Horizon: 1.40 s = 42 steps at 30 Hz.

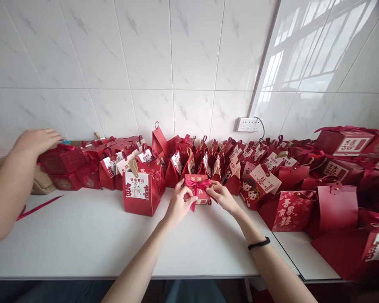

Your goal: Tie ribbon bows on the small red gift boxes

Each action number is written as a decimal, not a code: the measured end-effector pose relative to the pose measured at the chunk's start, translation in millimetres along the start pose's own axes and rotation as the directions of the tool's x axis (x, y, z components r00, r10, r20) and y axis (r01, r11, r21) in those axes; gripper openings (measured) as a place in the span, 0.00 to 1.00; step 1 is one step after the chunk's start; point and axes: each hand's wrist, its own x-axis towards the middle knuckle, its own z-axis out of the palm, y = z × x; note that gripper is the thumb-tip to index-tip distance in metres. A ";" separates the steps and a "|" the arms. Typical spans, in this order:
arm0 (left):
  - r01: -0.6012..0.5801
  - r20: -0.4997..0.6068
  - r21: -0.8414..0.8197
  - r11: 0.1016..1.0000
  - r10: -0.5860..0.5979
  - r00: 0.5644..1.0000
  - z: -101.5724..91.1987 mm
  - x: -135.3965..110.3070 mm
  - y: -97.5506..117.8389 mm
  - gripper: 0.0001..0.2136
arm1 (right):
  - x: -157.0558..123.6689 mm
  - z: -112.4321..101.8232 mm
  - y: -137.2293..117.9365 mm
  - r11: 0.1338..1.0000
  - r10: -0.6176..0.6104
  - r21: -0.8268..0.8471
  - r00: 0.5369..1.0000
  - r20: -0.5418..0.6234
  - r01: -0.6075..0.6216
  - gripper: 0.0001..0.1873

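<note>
A small red gift box [199,194] with pale lettering sits between my hands on the white table, near the packed rows of boxes. Across its top lies a dark pink ribbon bow [197,183]. The fingers of my left hand [180,199] pinch the bow's left side, one ribbon tail hanging beside the thumb. At the bow's right loop, my right hand [222,196] has its thumb and fingers closed on the ribbon; a black band circles that wrist. Just left stands an upright red gift box [142,193] with a white picture label and a gold loop.
Red gift boxes [208,162] crowd the table's back, with stacks [344,143] at right. A co-worker's arm [22,168] reaches in from the left, near a loose ribbon [39,208] and brown carton [46,181]. A power strip [249,124] hangs on the tiled wall.
</note>
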 end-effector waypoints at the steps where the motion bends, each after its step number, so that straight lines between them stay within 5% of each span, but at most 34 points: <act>1: 0.005 0.003 -0.014 1.000 -0.005 1.000 -2.2 -0.2 -0.1 0.08 | -1.7 -0.7 -1.8 1.000 0.001 0.020 1.000 0.004 -0.001 0.30; 6: 0.028 0.033 -0.013 1.000 -0.027 0.999 -33.4 -3.3 1.8 0.12 | -20.6 -19.3 -11.8 0.990 0.030 0.138 0.999 -0.014 -0.028 0.28; 14: 0.148 -0.008 0.185 0.972 -0.149 0.989 -124.7 -4.0 21.8 0.11 | -61.8 -93.1 -32.1 0.943 0.180 0.324 0.935 -0.307 -0.075 0.21; 18: 0.138 -0.024 0.197 0.971 -0.135 0.990 -142.5 -4.5 37.5 0.12 | -77.5 -102.4 -65.2 0.901 0.217 0.421 0.949 -0.230 -0.104 0.19; 27: 0.171 -0.008 -0.356 0.919 -0.186 0.983 -121.7 9.5 92.0 0.15 | -69.8 -71.4 -136.5 0.813 0.219 0.569 0.970 -0.104 -0.122 0.19; 34: 0.007 0.027 -0.478 0.878 0.006 1.000 -81.4 30.3 147.0 0.11 | -46.5 -15.8 -181.7 0.754 0.101 0.651 0.995 0.020 -0.089 0.07; 42: -0.059 -0.026 -0.581 0.812 0.054 0.998 -70.4 33.3 156.0 0.15 | -54.5 12.5 -177.5 0.684 -0.013 0.717 0.986 -0.168 0.132 0.12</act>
